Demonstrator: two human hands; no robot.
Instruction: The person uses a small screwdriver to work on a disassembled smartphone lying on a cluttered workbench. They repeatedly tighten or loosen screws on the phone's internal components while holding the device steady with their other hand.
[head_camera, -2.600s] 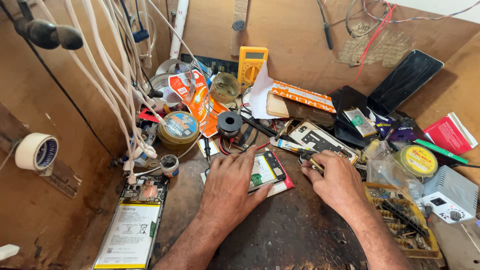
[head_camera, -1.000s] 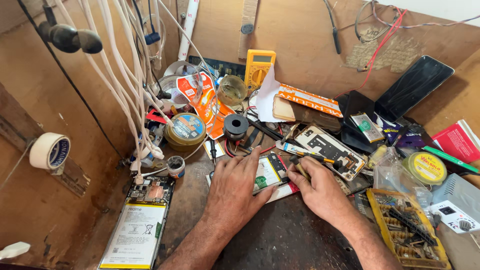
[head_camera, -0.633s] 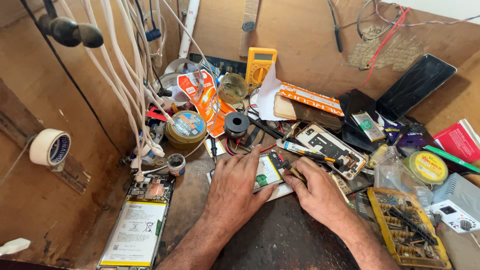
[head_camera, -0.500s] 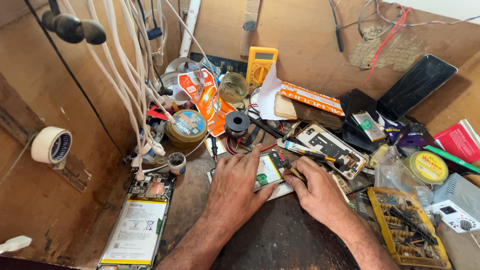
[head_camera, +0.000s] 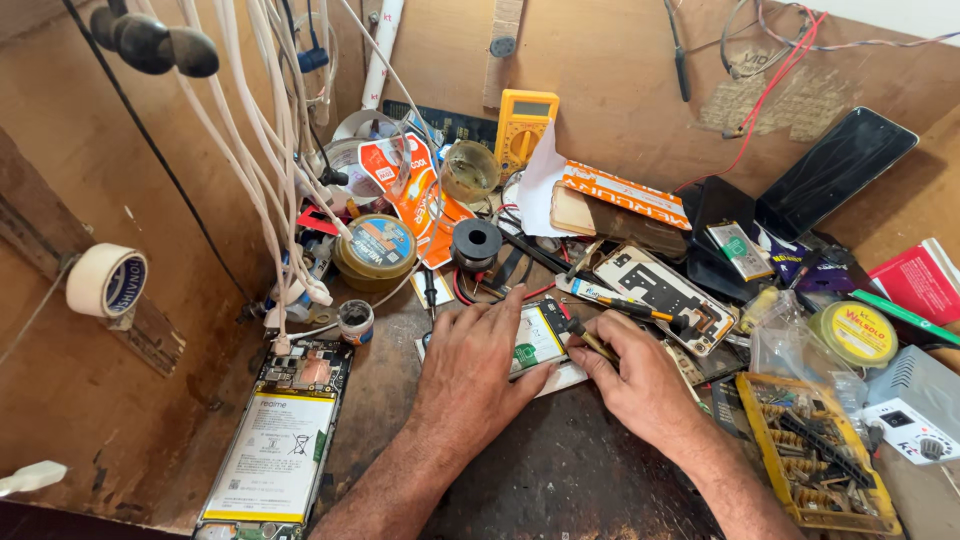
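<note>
My left hand (head_camera: 478, 362) lies flat on a small opened phone (head_camera: 537, 340) with a white and green inside, and holds it down on the dark worktop (head_camera: 560, 480). Its thumb sits at the phone's near edge. My right hand (head_camera: 640, 385) is just right of the phone, its fingers pinched on a thin yellow-handled tool (head_camera: 592, 343). The tool's tip points at the phone's right edge. The hands almost touch.
A second opened phone (head_camera: 280, 440) with a white battery lies lower left. Behind are white cables (head_camera: 265, 150), a round tin (head_camera: 375, 250), a black spool (head_camera: 476, 242), a yellow multimeter (head_camera: 520, 125) and a phone frame (head_camera: 665, 290). A yellow bit tray (head_camera: 810, 455) is at right.
My right hand has moved left from the cluttered right side to the small phone's edge, next to my left hand. The left hand stays on the phone.
</note>
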